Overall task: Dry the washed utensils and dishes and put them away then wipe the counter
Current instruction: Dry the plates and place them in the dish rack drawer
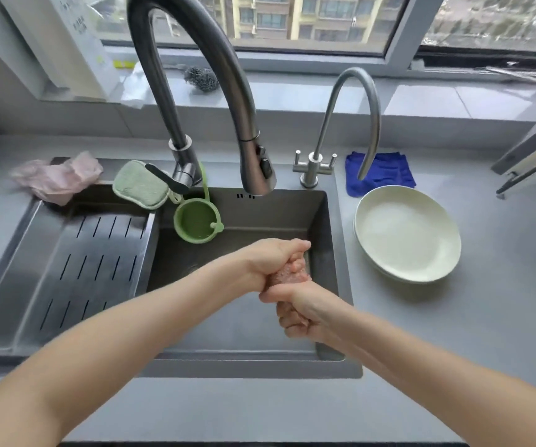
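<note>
Both of my hands are over the dark sink basin (pixel 247 330), gripping a small pink cloth (pixel 287 275) that is twisted between them. My left hand (pixel 274 258) holds its upper end and my right hand (pixel 302 312) holds its lower end. Most of the cloth is hidden inside my fists. Two stacked white plates (pixel 408 233) sit on the grey counter (pixel 453 333) to the right of the sink. A folded blue cloth (pixel 386 172) lies behind the plates.
A tall dark faucet (pixel 195 75) and a smaller steel tap (pixel 353 117) rise behind the sink. A slotted drain tray (pixel 76 272) fills the sink's left part. A green sponge (pixel 139 185), a green strainer cup (pixel 197 222) and pink gloves (pixel 57 177) sit at the back.
</note>
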Motion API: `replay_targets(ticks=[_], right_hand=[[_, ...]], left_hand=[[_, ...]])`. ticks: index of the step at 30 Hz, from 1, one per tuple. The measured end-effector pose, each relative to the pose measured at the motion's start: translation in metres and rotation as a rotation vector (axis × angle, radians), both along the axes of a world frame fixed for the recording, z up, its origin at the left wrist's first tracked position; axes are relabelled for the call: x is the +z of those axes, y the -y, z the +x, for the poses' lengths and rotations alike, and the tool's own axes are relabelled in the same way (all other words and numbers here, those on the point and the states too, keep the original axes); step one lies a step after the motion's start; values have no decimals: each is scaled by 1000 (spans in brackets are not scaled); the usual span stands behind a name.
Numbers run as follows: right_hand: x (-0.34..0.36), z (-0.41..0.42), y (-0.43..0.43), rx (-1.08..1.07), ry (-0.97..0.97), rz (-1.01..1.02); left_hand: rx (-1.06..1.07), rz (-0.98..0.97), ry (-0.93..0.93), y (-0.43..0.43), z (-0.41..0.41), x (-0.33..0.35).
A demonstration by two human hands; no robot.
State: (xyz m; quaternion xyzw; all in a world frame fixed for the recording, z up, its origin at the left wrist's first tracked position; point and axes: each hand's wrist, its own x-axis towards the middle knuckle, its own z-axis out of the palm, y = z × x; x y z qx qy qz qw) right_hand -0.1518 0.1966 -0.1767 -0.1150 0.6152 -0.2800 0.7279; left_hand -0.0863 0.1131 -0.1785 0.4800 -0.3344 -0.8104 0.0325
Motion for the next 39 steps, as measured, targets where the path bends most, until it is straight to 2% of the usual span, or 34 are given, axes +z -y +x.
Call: replay_targets(ticks=[6,10,12,16,20,22,24,26,29,31,33,36,39], right_hand=[[-24,-3,2,75,-253,35],[-32,-8,6,31,-374,8],[-34,-10,6,26,-406,1],[-32,-26,3,28,-393,-48],[-15,-54,-2,78,-211,-199],[-7,-69,-11,93,-146,-290],[-8,-82,-23,137,-246,-390],[-11,-92,-36,133,-475,-448],[-11,-122,-49,-51,-494,-490],[-6,-150,-56,-131,-637,-497],[2,-178,-61,-150,-765,-488],[14,-212,-66,-277,-662,-502],[20,-239,-71,-363,-651,-507]], left_hand=[[-50,-112,360,-5,-23,-23],[-22,-242,445,-11,-35,-21],[7,-211,464,-10,-43,-22],[50,-95,389,-3,-54,-20],[-78,40,246,18,-50,-6],[-99,42,187,33,-47,-1],[-70,-87,221,38,-51,-1],[-99,-274,303,33,-66,-6],[-185,-502,337,18,-103,-18],[-207,-569,335,11,-127,-28],[-262,-694,419,7,-145,-38],[-407,-917,634,3,-158,-45],[-457,-956,712,3,-162,-46]])
